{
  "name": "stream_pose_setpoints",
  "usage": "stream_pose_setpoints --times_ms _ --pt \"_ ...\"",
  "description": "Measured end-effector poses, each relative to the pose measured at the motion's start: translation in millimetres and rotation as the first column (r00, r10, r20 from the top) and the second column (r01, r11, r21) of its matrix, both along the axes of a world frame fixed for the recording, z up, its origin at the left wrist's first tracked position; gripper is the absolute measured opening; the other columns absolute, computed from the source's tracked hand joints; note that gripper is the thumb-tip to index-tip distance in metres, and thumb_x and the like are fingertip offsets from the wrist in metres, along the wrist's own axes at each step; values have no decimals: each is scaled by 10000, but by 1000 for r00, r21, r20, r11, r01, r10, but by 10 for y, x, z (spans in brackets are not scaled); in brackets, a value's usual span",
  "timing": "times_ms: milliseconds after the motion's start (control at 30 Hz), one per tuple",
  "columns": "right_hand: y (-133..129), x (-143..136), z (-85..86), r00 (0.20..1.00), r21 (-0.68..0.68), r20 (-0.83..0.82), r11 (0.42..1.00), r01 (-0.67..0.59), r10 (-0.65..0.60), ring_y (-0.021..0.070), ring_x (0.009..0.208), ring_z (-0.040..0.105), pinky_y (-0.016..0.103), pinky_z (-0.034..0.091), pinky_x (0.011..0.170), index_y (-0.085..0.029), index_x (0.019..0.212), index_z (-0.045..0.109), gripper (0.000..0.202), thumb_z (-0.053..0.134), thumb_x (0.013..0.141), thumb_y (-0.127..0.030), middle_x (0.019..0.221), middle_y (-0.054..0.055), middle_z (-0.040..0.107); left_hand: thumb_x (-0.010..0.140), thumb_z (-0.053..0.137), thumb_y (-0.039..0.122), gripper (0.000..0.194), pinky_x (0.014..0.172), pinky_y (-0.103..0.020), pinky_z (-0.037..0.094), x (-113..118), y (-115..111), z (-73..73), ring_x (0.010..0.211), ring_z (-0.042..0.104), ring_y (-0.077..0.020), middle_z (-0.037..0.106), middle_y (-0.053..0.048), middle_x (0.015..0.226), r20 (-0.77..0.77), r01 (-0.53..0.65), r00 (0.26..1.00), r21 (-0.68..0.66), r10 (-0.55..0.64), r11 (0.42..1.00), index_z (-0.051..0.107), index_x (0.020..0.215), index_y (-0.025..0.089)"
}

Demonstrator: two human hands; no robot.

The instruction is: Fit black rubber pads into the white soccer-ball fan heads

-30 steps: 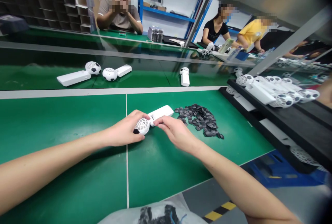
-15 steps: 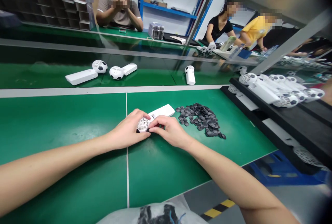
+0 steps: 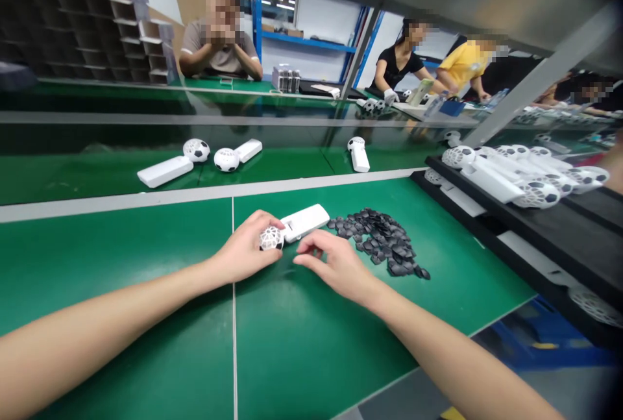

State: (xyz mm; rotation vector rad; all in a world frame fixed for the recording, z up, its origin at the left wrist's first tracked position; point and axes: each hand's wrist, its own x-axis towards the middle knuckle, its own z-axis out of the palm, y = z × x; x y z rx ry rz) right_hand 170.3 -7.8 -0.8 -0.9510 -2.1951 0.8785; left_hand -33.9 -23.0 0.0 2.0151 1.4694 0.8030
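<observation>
My left hand (image 3: 250,246) is wrapped round the ball-shaped head of a white handheld fan (image 3: 306,222), whose flat handle lies on the green table pointing to the upper right. The head has an open white lattice and black patches like a football. Just right of the head, my right hand (image 3: 335,264) is held apart from the fan. Its thumb and forefinger are slightly parted, with nothing visible between them. Beyond the right hand lies a loose heap of small flat black pieces (image 3: 384,241).
Further football fans lie on the dark green strip behind, one of them a fan (image 3: 357,154) near the middle. To the right, stacked black trays (image 3: 579,225) hold several fans. People sit across the line, one in a grey shirt (image 3: 195,50). Stacked boxes (image 3: 87,24) stand at the far left.
My right hand has drawn away from the fan's head to the right, and its fingers have parted. My left hand still holds the head. The view has shifted slightly.
</observation>
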Motion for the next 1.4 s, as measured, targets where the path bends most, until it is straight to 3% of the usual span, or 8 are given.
stream_pose_setpoints --times_ms 233,400,467,667,933,1100,1267,1400 --pt "72 679 -213 947 167 30 936 310 -319 168 764 553 280 454 663 -206 809 550 69 531 839 -265 824 43 597 726 584 368 515 895 -341 418 52 1483 56 1063 516 -236 522 -117 1159 -87 -178 976 214 200 961 462 1159 120" --pt "166 797 -354 904 206 36 888 411 -426 178 791 555 294 454 673 -202 813 552 99 505 854 -279 830 54 599 809 410 423 513 989 -416 284 -338 1911 152 1216 364 -284 534 -74 1217 -222 -257 924 246 312 935 487 1204 105" --pt "213 808 -364 883 208 28 867 452 -468 180 790 559 299 457 687 -203 821 566 97 514 847 -280 830 52 608 759 432 469 560 996 -494 209 -591 1903 148 1262 257 -350 522 -34 1217 -314 -256 894 224 318 940 515 1182 112" --pt "238 789 -343 908 241 65 890 388 -414 197 917 534 355 431 833 -209 901 615 104 533 841 -232 936 54 636 616 603 436 621 926 -396 365 -923 1694 91 1097 473 -304 519 -30 1107 -498 -203 828 159 256 966 512 1172 175" --pt "565 539 -176 860 303 388 927 222 -333 199 914 506 336 405 820 -188 896 650 150 548 844 -284 903 73 617 687 542 559 536 700 -429 461 -469 663 306 783 576 -300 475 -83 995 -659 -114 730 141 179 983 543 1041 157" --pt "734 443 -200 841 270 434 937 221 -324 201 841 504 310 402 723 -182 831 643 101 634 778 -268 832 67 611 668 610 365 650 591 -337 481 -145 -6 365 755 592 -242 416 -125 1255 -636 99 740 -214 -216 972 397 1265 221" --pt "712 434 -188 874 252 393 948 197 -286 162 764 512 275 391 694 -176 773 600 58 645 763 -211 757 28 606 635 688 336 553 970 -452 321 -116 67 359 1162 419 -326 502 -70 1239 -599 432 693 -99 -401 896 512 1156 278" --pt "577 441 -128 898 225 353 955 191 -263 126 686 525 240 401 643 -171 819 592 34 600 788 -160 738 12 610 672 611 602 629 878 -420 399 15 174 243 967 539 -287 586 -100 1035 -574 394 726 -104 -379 913 490 1118 175"
